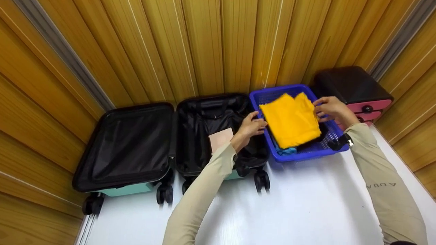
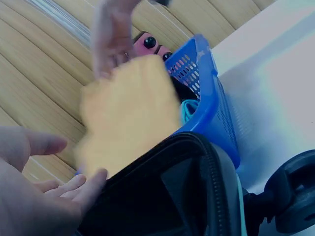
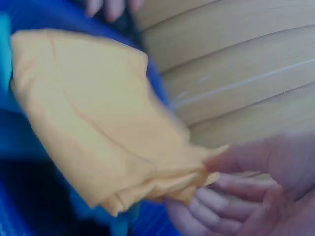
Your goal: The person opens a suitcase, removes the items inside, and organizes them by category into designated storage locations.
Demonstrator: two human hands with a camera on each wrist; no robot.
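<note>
My right hand [image 1: 328, 108] pinches the folded yellow cloth [image 1: 291, 119] over the blue basket [image 1: 308, 154] — left hand [image 1: 252, 126], fingers spread, touching its other edge w/ open suitcase [image 1: 190, 136] below.

The walls [image 1: 211, 44] are made of long wooden boards, yellow and brown, with thin lines running down them. Two grey strips [image 1: 64, 54] run down the wood, one on each side. The floor [image 1: 306, 204] is white, smooth and a bit shiny. A small black cabinet [image 1: 351, 85] with pink drawers and round black knobs stands in the corner, right against the wall.
</note>
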